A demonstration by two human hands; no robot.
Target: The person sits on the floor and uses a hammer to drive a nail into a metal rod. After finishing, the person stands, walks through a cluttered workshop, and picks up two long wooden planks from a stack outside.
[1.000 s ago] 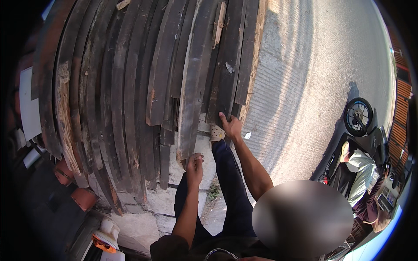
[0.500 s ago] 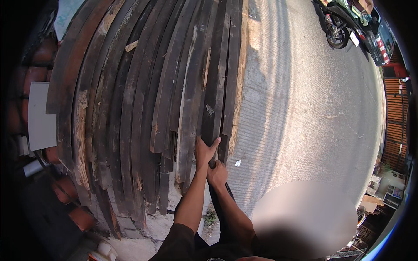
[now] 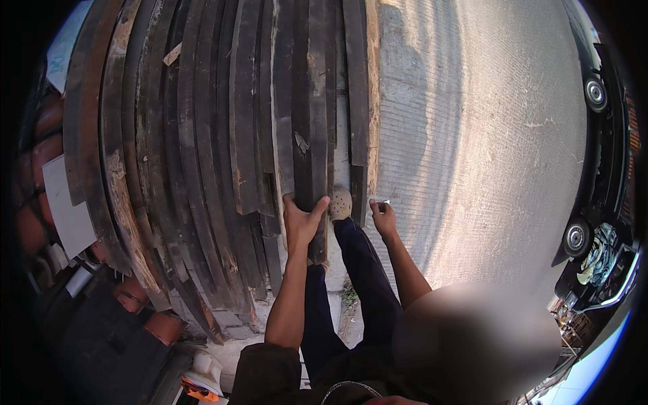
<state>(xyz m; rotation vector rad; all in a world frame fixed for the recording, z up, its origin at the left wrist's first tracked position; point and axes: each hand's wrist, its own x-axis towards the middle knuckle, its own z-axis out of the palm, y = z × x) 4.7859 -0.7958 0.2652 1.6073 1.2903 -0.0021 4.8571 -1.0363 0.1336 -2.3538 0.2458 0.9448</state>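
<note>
My left hand (image 3: 304, 219) is wrapped round the near end of a long dark wooden beam (image 3: 302, 169), its thumb over the right edge. Another dark beam (image 3: 317, 101) lies alongside on the right, close to that thumb. My right hand (image 3: 383, 219) is off the wood, to the right of the outermost dark beam (image 3: 358, 101). Its thumb and fingers are apart and I see nothing held. A small white scrap (image 3: 386, 201) shows by its fingertips. My foot in a beige perforated clog (image 3: 341, 204) is at the near end of a pale gap between the beams.
Many more dark beams (image 3: 202, 135) lie side by side on the left, ends uneven. A raw pale wood edge (image 3: 373, 88) borders the ribbed concrete road (image 3: 499, 169). A dark vehicle (image 3: 601, 162) stands far right. Roof tiles (image 3: 135, 295) and a white board (image 3: 67, 206) lie left.
My right hand has let go of the beam and moved right. A gap has opened between the gripped beam group and the outer beam, and my clog now shows there. The view has shifted.
</note>
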